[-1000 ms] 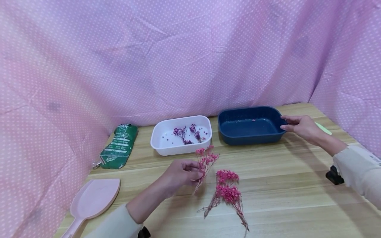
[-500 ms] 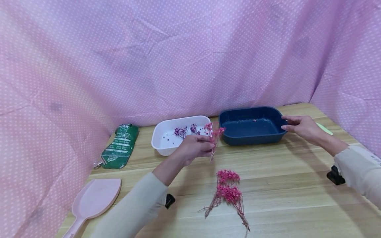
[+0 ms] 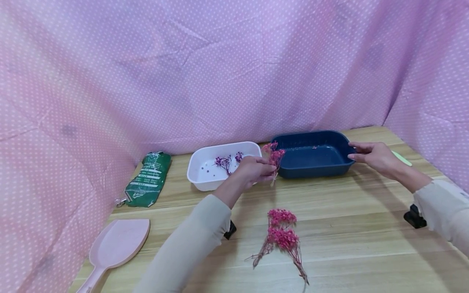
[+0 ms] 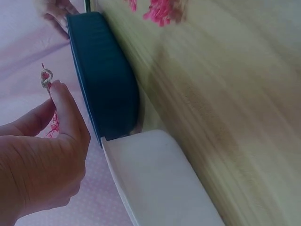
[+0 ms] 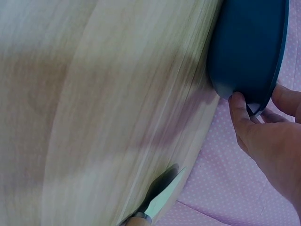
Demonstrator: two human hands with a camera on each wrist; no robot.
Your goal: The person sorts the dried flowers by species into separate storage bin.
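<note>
My left hand point(image 3: 254, 170) pinches a sprig of pink dried flowers point(image 3: 275, 155) by its stems, between thumb and fingers. The blossoms point up and overlap the left end of a dark blue tub point(image 3: 316, 172) in the head view. In the left wrist view the sprig's knotted stem end point(image 4: 46, 77) sticks out past the thumb. At the tub's right end my right hand point(image 3: 377, 158) grips the wall, as the right wrist view also shows. Two more pink dried flower bunches point(image 3: 283, 238) lie on the table in front.
Left of the blue tub stands a white tub point(image 3: 207, 186) holding purple sprigs point(image 3: 222, 162) and loose bits. A knife with a pale green blade point(image 5: 162, 200) lies right of my right hand. At left are a green packet point(image 3: 148, 179) and a pink dustpan point(image 3: 117, 242).
My left hand has carried the pink sprig up and to the right, from the front of the white tub to the blue tub's left end. The right hand stays on the blue tub.
</note>
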